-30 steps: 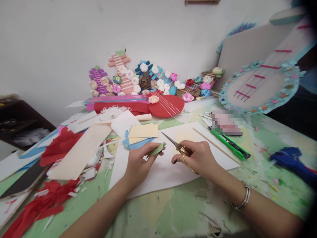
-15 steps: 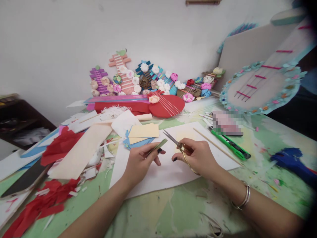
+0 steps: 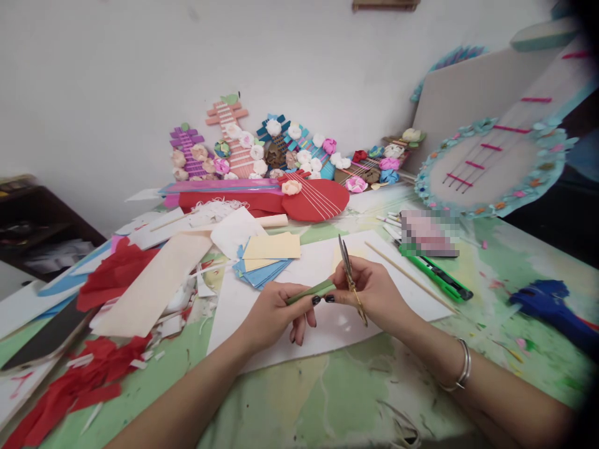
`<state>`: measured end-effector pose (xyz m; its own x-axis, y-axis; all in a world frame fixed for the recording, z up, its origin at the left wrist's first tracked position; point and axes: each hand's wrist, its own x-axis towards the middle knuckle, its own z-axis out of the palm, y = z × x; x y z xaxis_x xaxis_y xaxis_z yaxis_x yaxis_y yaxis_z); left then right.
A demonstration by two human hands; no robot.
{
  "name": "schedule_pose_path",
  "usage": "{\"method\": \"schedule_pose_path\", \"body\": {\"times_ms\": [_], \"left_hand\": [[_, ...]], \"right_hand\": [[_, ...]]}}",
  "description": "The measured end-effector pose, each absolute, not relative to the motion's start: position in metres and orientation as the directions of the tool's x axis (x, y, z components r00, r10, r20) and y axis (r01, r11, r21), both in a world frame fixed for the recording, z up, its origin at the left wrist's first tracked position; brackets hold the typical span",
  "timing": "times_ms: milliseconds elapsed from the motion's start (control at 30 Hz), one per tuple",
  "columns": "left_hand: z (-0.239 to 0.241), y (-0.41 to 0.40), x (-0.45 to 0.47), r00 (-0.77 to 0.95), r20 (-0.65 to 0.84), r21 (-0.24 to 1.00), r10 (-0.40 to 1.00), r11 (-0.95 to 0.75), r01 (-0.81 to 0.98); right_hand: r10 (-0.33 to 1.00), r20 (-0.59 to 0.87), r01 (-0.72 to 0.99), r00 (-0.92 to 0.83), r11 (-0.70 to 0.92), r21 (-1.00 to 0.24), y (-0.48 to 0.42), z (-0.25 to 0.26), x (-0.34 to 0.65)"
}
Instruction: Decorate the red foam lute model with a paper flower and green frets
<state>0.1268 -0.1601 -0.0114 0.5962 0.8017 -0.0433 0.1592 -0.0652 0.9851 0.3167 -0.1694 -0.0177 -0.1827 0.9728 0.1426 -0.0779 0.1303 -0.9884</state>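
Observation:
Over the white sheet (image 3: 262, 337), my left hand (image 3: 276, 318) is closed on a folded strip of green paper (image 3: 312, 290). My right hand (image 3: 374, 290) grips a pair of scissors (image 3: 347, 262) with the blades pointing up and away. Its thumb and finger also touch the right end of the green strip, close to my left fingertips. The scissors' gold handles are partly hidden by my fingers. Just beyond my left hand lie yellow paper pieces (image 3: 271, 247) on top of blue paper pieces (image 3: 266, 272).
Red crepe paper (image 3: 110, 274) and a long cream strip (image 3: 154, 287) lie left among scraps. A thin stick (image 3: 407, 274), a green utility knife (image 3: 435, 274) and a blue tool (image 3: 547, 305) are to the right. Flower-decorated paper instruments (image 3: 243, 143) line the wall.
My right hand has turned the scissors upright and moved left to pinch the green strip's free end. My left hand has shifted slightly, and the strip is now stretched between both hands.

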Motion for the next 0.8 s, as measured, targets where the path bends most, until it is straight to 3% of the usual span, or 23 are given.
{"method": "schedule_pose_path", "body": {"times_ms": [800], "left_hand": [[-0.0132, -0.1607, 0.1228, 0.686, -0.141, 0.978, 0.714, -0.008, 0.209]], "right_hand": [[0.966, 0.13, -0.029, -0.226, 0.126, -0.992, -0.1691, -0.0228, 0.3176]]}}
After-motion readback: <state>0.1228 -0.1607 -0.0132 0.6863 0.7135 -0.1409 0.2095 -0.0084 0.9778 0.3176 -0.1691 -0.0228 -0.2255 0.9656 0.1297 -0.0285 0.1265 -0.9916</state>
